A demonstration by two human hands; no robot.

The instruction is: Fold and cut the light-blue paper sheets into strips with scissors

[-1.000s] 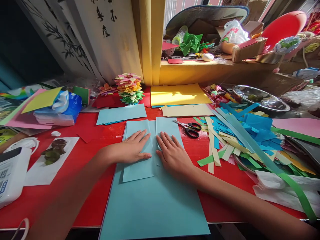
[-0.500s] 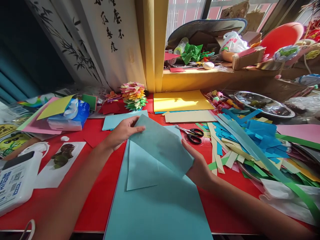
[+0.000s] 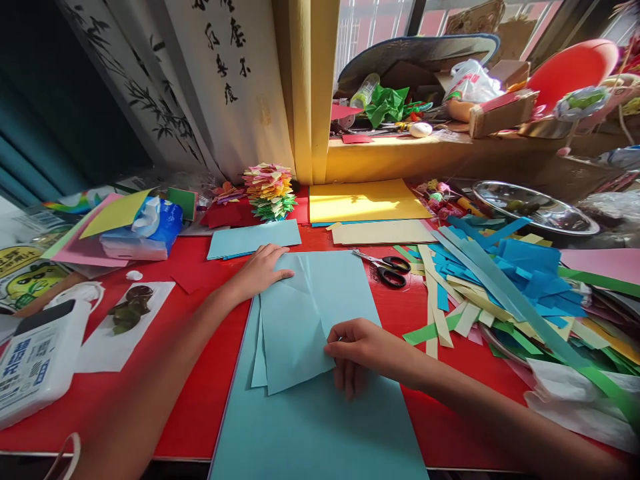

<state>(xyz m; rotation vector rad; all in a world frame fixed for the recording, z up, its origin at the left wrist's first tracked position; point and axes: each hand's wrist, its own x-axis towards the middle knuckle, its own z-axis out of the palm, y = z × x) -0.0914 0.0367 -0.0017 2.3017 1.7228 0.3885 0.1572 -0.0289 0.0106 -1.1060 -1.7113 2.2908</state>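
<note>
A light blue folded paper sheet (image 3: 305, 313) lies on a larger light blue sheet (image 3: 320, 427) on the red table (image 3: 200, 400). My left hand (image 3: 263, 270) rests on the folded sheet's far left corner, fingers flat. At the sheet's near right corner my right hand (image 3: 357, 350) pinches the edge with fingers curled. Another thin blue piece pokes out under the folded sheet's left side.
Black-handled scissors (image 3: 387, 267) lie just right of the sheet. Paper strips and scraps (image 3: 500, 287) pile up at the right by a metal bowl (image 3: 535, 207). A stack of folded paper shapes (image 3: 269, 190), yellow paper (image 3: 365, 200) and a tissue pack (image 3: 145, 233) sit farther back.
Both hands pressed flat on the paper, then lifted and turned one sheet over. Now it lies flat again, my left hand at its far corner, my right at its near edge.
</note>
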